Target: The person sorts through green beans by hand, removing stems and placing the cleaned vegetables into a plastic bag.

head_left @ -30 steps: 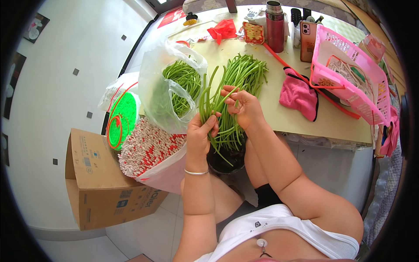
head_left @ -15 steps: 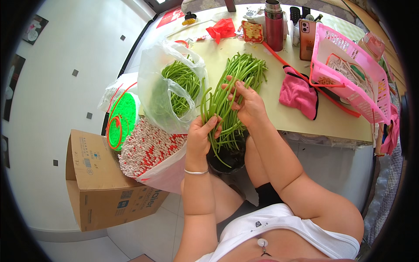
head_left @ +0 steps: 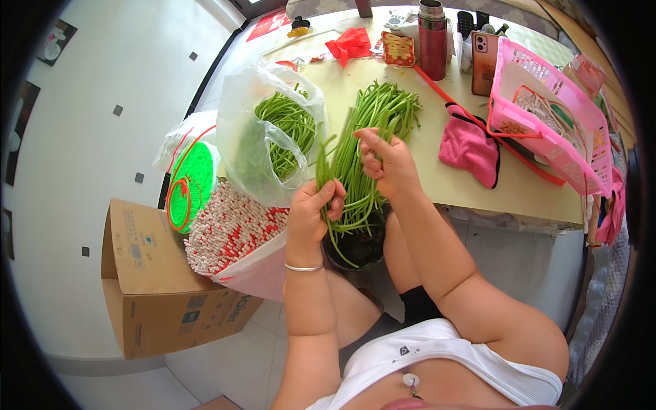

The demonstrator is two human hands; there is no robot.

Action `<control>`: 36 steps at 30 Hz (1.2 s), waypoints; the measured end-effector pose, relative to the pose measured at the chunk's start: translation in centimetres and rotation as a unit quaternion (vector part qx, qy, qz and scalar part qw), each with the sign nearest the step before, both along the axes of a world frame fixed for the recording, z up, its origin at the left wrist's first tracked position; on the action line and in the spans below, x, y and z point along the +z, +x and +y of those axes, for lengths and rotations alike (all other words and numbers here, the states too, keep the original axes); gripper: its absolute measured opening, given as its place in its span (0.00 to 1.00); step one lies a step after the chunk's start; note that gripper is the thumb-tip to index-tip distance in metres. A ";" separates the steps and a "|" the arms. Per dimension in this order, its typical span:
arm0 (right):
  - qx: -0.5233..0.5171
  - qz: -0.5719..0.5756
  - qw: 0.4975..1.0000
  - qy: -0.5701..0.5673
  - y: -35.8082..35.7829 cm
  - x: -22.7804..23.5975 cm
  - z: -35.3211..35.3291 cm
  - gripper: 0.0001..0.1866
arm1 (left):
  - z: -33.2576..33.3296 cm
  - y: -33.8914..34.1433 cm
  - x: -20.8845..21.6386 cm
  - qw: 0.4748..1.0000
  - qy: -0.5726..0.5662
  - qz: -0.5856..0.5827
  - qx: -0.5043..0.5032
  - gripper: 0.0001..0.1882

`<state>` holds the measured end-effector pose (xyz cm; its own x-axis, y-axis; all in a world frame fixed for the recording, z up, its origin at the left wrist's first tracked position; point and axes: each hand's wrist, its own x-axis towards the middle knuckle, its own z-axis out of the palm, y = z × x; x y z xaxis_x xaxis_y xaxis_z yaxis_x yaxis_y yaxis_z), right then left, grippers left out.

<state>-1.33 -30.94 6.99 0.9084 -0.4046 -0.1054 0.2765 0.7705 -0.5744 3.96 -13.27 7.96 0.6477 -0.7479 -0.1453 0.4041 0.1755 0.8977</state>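
My left hand (head_left: 314,208) grips a small bunch of long green stems (head_left: 326,160) upright near the table edge. My right hand (head_left: 384,162) is closed on the top of one stem of that bunch, its fingers pinching it. Behind the hands a loose pile of green stems (head_left: 383,113) lies on the pale yellow table (head_left: 492,195), hanging over its front edge. A clear plastic bag (head_left: 256,147) with more green stems stands at the left. A dark round pot (head_left: 359,249) sits below the table edge between my knees.
A pink cloth (head_left: 470,152), a pink plastic basket (head_left: 553,116), a red flask (head_left: 432,37) and a phone (head_left: 484,63) are on the table. On the floor at the left stand a cardboard box (head_left: 147,287), a red-and-white patterned bag (head_left: 232,236) and a green mesh bag (head_left: 191,183).
Both hands stay at the table edge with the stems. The right hand has shifted slightly along the top of the bunch; the left keeps its grip.
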 end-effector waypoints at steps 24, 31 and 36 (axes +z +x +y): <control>-0.104 -0.014 0.991 0.084 -0.3 1.5 1.3 0.06 | -0.3 0.7 -1.3 0.990 -0.011 0.020 0.141 0.12; 0.076 0.026 0.984 -0.156 -0.9 1.2 2.8 0.08 | -1.7 -0.7 -0.1 0.996 0.005 -0.042 0.084 0.12; -0.009 0.018 0.992 -0.125 0.2 0.0 2.8 0.09 | -1.3 -0.6 -0.4 0.994 0.036 -0.079 0.064 0.13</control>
